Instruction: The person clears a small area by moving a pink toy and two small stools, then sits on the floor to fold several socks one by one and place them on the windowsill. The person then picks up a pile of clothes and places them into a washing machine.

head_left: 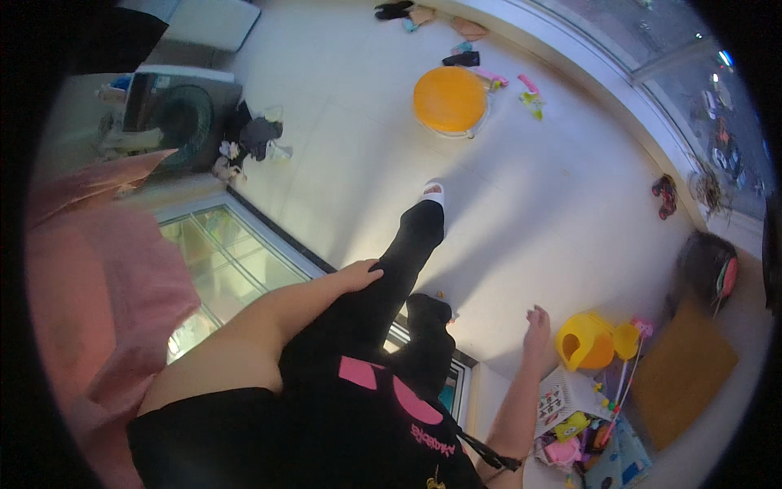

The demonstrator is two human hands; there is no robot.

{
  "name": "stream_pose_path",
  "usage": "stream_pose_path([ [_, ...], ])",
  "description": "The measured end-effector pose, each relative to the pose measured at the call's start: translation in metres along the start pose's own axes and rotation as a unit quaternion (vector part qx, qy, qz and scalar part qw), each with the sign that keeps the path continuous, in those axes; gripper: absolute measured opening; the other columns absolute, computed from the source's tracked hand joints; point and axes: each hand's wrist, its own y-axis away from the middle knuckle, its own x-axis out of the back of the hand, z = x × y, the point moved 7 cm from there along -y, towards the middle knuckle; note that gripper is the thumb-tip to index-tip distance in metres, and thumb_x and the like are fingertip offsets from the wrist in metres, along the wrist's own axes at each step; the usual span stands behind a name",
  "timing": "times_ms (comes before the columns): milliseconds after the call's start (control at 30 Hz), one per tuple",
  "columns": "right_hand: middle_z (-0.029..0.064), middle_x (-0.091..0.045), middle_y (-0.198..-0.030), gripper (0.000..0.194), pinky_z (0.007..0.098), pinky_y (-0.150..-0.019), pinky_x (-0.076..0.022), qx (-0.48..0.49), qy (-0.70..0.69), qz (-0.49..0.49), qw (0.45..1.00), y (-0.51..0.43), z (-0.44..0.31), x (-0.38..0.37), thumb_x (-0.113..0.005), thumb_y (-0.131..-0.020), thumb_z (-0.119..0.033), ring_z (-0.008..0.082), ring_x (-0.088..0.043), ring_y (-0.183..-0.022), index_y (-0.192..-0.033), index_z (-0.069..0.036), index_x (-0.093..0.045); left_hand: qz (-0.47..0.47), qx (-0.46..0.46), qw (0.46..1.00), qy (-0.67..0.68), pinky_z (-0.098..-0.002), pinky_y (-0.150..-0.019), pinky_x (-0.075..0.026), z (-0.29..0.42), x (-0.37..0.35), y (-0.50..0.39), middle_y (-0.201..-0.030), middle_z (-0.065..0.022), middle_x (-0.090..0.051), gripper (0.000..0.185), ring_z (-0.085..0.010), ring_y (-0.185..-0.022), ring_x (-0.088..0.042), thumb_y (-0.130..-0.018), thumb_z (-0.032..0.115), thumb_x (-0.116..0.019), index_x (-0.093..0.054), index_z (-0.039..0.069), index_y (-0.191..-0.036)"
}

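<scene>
My left hand (362, 275) lies over the leg of my black trousers (406, 250), thumb apart from the fingers, with nothing in it. Below that leg a foot in a white slipper (433, 193) stands on the pale tiled floor (342, 140). Out to the side hangs my right hand (537, 325), fingers loosely bent and no object seen in them. Nearest to it is a yellow plastic toy container (584, 342) with a round opening. Beneath that, a white basket (571, 391) and several colourful toys crowd together.
A round stool with an orange top (451, 99) stands ahead, small items scattered behind it. At left are a front-loading washing machine (183, 119), dark clothes (259, 134) on the floor, a glazed sliding door (226, 244) and pink cloth (134, 275). A brown board (684, 376) leans at right.
</scene>
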Motion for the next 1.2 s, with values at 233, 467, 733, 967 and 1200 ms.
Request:
stream_pose_path([
  [233, 0.0154, -0.065, -0.095, 0.029, 0.0339, -0.081, -0.0484, 0.071, 0.246, -0.131, 0.958, -0.118, -0.136, -0.134, -0.053, -0.090, -0.022, 0.0250, -0.063, -0.088, -0.112, -0.005, -0.060, -0.035, 0.077, 0.996, -0.037, -0.0424, -0.095, -0.042, 0.020, 0.073, -0.040, -0.116, -0.0211, -0.059, 0.048, -0.0347, -0.110, -0.055, -0.086, 0.035, -0.052, -0.055, 0.002, -0.121],
  [467, 0.0154, -0.065, -0.085, 0.027, 0.0355, -0.074, -0.0487, 0.168, 0.368, -0.143, 0.903, -0.258, -0.275, -0.192, -0.055, -0.088, -0.022, 0.0267, -0.062, -0.079, -0.109, -0.005, -0.061, 0.050, 0.045, 0.993, 0.092, -0.0403, -0.098, -0.040, 0.050, 0.124, -0.104, -0.119, -0.0200, -0.057, 0.046, -0.0335, -0.113, -0.053, -0.086, 0.034, -0.055, -0.056, 0.000, -0.117],
  [733, 0.0184, -0.066, -0.092, 0.024, 0.0423, -0.076, -0.0494, 0.219, 0.486, -0.169, 0.829, -0.406, -0.355, -0.273, -0.053, -0.088, -0.021, 0.0353, -0.062, -0.086, -0.105, -0.007, -0.062, 0.224, 0.001, 0.956, 0.192, -0.0398, -0.099, -0.039, 0.112, 0.220, -0.199, -0.120, -0.0203, -0.055, 0.044, -0.0339, -0.115, -0.050, -0.084, 0.027, -0.059, -0.053, 0.000, -0.119],
  [967, 0.0185, -0.066, -0.092, 0.023, 0.0430, -0.079, -0.0490, 0.225, 0.572, -0.246, 0.749, -0.498, -0.359, -0.372, -0.054, -0.086, -0.017, 0.0356, -0.062, -0.088, -0.105, -0.007, -0.062, 0.271, 0.032, 0.946, 0.175, -0.0397, -0.103, -0.036, 0.113, 0.312, -0.362, -0.127, -0.0218, -0.050, 0.055, -0.0341, -0.121, -0.045, -0.083, 0.028, -0.062, -0.045, 0.001, -0.128],
  [1200, 0.0111, -0.051, -0.121, 0.051, 0.0455, -0.083, -0.0496, 0.346, 0.636, -0.160, 0.671, -0.600, -0.330, -0.477, -0.067, -0.077, -0.021, 0.0318, -0.052, -0.111, -0.123, -0.012, -0.048, 0.130, -0.016, 0.987, 0.093, -0.0402, -0.104, -0.035, 0.107, 0.371, -0.508, -0.129, -0.0251, -0.046, 0.079, -0.0358, -0.122, -0.044, -0.077, 0.034, -0.069, -0.032, 0.000, -0.138],
])
